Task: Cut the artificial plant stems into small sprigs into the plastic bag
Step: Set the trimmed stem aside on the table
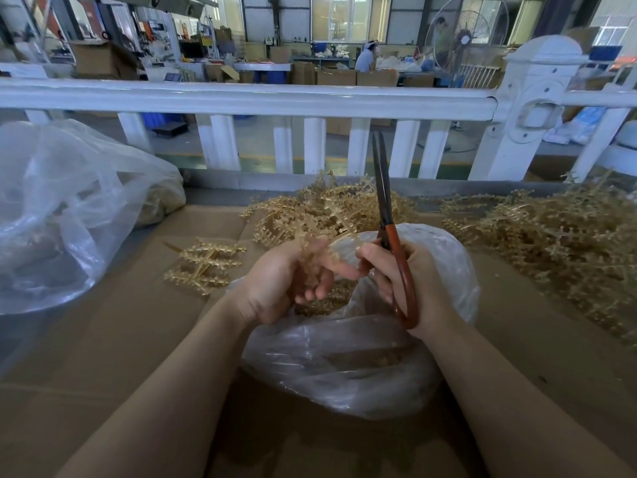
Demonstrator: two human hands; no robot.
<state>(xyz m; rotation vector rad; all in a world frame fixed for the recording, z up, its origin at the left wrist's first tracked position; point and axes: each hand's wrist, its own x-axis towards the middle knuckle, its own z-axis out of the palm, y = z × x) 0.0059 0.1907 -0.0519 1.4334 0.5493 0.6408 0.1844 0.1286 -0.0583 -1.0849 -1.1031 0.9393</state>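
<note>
My left hand [284, 282] holds a blurred bunch of tan plastic sprigs [312, 258] over the mouth of a clear plastic bag [348, 367]. Cut sprigs [325, 301] lie inside the bag. My right hand [406, 281] grips red-handled scissors [387, 219], blades nearly together and pointing up and away. Its thumb and forefinger also pinch a thin stem [348, 232] that runs up from the bunch.
Piles of tan artificial stems lie on the cardboard-covered table: behind the bag [324, 208], at the right [558, 236], and a small bunch at the left [203, 263]. A large clear bag [62, 215] sits at the left. A white fence rail [241, 98] runs behind.
</note>
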